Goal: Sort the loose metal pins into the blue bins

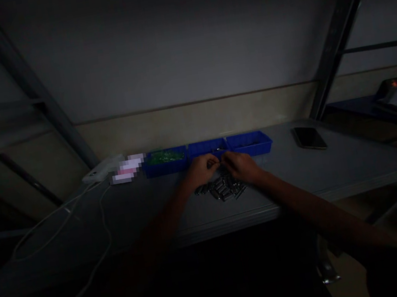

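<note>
My left hand [204, 169] and my right hand [241, 165] meet fingertip to fingertip above the table, in front of the blue bins. Both are closed in a pinch. Whatever lies between the fingertips is too small and dark to make out. Just below them, on the tabletop, lies a loose pile of shiny metal cylinders [224, 190]. Behind my hands stand a left blue bin [164, 168] with green pieces in it, a middle blue bin [198, 147] with a few small metal parts, and a right blue bin [264, 146] with small dark parts.
A dark phone [310, 138] lies on the grey table [286, 174] at the right. To the left are a white power strip [101, 170] and a blurred pink-and-white item [128, 169]. A white cable [104, 220] runs over the front edge. Metal posts [62, 130] flank the table.
</note>
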Demonstrator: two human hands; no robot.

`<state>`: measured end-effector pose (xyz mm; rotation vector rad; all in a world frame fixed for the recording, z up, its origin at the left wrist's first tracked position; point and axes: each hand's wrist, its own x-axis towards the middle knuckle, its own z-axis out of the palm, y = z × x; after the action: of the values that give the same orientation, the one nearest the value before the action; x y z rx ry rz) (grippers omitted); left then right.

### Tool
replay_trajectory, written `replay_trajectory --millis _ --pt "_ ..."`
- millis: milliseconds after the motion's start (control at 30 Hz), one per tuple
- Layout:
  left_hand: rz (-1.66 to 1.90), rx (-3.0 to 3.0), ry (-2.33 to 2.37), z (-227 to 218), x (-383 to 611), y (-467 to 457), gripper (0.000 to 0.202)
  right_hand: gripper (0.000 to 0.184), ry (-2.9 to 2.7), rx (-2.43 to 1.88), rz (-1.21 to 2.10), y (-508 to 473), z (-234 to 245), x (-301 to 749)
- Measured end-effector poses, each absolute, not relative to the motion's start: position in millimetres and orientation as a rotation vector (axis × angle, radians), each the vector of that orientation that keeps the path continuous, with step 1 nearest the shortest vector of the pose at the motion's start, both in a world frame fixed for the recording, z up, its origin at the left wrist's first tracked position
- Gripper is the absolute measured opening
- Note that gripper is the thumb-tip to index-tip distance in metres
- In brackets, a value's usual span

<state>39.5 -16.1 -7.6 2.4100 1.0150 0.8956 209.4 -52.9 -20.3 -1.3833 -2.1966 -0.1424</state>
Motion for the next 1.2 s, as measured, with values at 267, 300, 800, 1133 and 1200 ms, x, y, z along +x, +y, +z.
replay_trajectory --millis 267,300,800,1133,1200 --pt "0.929 2.232 0.914 -6 35 -9 0.013 0.019 -2.11 -1.451 -0.156 -54 -19 207" --pt "0.953 2.227 0.916 -6 35 -10 0.014 0.019 -2.092 -1.453 -0.157 -53 -19 208" --pt "0.991 2.439 1.069 -7 33 -11 0.025 0.021 -2.004 -1.299 -0.154 -54 -19 209" --pt "0.938 2.456 1.07 -13 36 -11 0.023 0.037 -1.947 -1.383 -0.22 -52 -18 211" --pt "0.852 2.465 1.098 -17 35 -9 0.02 0.039 -1.861 -1.47 -0.263 -50 -16 216"
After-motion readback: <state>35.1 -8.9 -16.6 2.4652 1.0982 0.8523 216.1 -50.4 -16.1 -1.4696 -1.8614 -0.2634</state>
